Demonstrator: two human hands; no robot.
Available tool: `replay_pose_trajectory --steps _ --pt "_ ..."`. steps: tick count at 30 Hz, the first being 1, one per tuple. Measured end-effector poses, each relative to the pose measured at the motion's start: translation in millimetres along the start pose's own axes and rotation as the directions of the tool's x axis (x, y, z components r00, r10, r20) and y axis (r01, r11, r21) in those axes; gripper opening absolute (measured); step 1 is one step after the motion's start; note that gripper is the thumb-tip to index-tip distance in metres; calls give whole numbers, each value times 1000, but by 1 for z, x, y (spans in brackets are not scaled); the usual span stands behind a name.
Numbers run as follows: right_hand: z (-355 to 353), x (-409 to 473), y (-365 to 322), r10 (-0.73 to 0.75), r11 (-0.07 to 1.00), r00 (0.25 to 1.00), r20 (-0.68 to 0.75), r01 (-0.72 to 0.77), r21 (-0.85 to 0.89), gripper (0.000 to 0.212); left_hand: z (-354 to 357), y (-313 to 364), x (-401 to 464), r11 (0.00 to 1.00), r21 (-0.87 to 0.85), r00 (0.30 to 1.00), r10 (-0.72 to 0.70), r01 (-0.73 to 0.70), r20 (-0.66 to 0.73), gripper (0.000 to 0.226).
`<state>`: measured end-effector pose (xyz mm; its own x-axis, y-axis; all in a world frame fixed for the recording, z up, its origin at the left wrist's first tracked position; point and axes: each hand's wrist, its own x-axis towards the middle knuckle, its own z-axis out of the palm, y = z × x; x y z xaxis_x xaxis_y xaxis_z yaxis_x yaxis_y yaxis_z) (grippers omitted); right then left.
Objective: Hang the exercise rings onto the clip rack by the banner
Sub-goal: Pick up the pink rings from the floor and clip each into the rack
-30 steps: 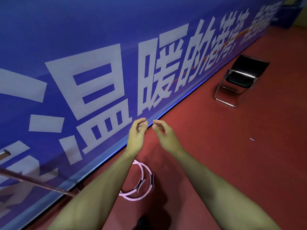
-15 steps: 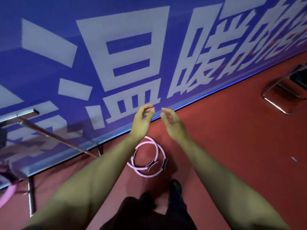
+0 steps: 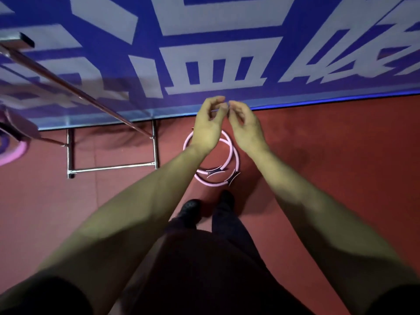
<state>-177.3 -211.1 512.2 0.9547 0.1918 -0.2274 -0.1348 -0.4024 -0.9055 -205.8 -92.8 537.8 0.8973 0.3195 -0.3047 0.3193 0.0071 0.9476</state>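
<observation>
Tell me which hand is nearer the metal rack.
Left. The left hand is on the side toward the metal rack; the right hand is beside it, farther off. Both hover over the pink rings on the floor, touching neither.

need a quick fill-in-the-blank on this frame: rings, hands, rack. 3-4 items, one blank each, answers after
1. The overlapping pink exercise rings with black pads on the red floor number ____.
2. The left hand and right hand hold ____ of those rings.
3. The silver metal rack stands to the person's ____ of those rings.
4. Behind the rack hangs a ____ banner with white characters.

Missing words: two; neither; left; blue
</observation>
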Motion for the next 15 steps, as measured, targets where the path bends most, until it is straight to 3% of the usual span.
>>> replay_pose_trajectory --steps 9,15 --pt "12 72 75 -29 999 999 -16 29 12 34 46 -67 65 993 -112 993 -56 45 -99 26" --pt "50 114 181 7 1000 1000 -23 -7 20 31 55 -158 120 994 -100 995 -46 36 -94 24"
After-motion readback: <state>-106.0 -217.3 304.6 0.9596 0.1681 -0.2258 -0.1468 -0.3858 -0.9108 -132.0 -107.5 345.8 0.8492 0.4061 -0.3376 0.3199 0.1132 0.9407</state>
